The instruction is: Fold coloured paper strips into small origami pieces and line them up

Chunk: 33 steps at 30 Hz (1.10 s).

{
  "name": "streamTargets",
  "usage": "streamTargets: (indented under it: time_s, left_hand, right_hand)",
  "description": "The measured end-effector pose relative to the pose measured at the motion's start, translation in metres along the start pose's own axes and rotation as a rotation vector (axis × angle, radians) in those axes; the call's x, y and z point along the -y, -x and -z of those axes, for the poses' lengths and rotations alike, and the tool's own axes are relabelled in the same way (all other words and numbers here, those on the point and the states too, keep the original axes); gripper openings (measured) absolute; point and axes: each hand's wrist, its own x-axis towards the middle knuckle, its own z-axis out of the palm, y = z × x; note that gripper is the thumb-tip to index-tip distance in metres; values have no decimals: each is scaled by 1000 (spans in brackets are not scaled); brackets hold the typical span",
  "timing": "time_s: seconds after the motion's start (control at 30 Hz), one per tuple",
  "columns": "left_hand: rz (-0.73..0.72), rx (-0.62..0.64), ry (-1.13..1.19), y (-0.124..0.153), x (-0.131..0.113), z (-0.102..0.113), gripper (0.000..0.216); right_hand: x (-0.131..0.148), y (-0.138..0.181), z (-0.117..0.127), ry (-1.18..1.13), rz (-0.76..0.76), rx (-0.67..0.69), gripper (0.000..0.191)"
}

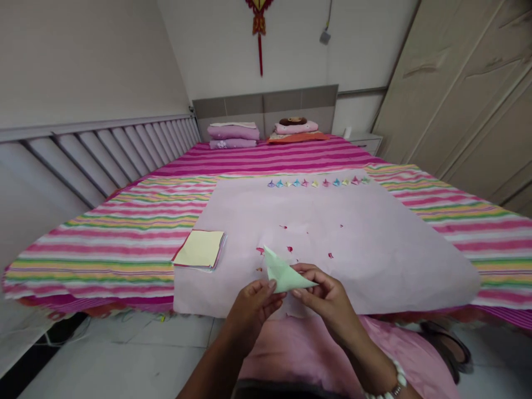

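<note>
A pale green sheet of origami paper [285, 274], folded into a pointed triangular shape, is held up over the near edge of the white paper sheet [394, 249]. My left hand [255, 305] pinches its lower left corner between thumb and fingers. At its right side my right hand [326, 293] grips the other corner, thumb in front and fingers behind. One point of the folded paper stands up toward the upper left. To the left lies a stack of square paper [199, 249], pale yellow on top with other colours at its edges.
Several small folded paper figures [315, 183] in mixed colours stand in a row along the sheet's far edge. Red marks [290, 249] dot the sheet's middle. Beneath it is a striped bedspread [137, 221]. Folded bedding [233, 133] rests by the headboard; a railing [124, 149] runs along the left.
</note>
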Motion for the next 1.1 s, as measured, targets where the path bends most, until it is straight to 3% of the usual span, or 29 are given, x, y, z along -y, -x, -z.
streamTargets:
  time_s: [0.17, 0.3, 0.37, 0.6, 0.87, 1.1]
  left_hand:
    - [-96, -68, -80, -3, 5, -2, 34]
    - [-234, -55, -221, -2, 2, -2, 34]
    - [-282, -9, -307, 0, -1, -1, 30]
    - [-409, 49, -562, 4, -6, 2, 20]
    - [-237, 109, -422, -4, 1, -4, 33]
    - [-182, 31, -386, -6, 15, -13, 35]
  right_hand:
    - [3, 0, -2, -2, 51, -76, 21]
    - [9, -1, -1, -30, 23, -32, 53]
    - [13, -2, 0, -8, -9, -10, 58]
    - [18, -5, 4, 49, -162, 48, 27]
    - [17, -7, 6, 33, -114, -55, 26]
    - [4, -3, -6, -77, -133, -104, 28]
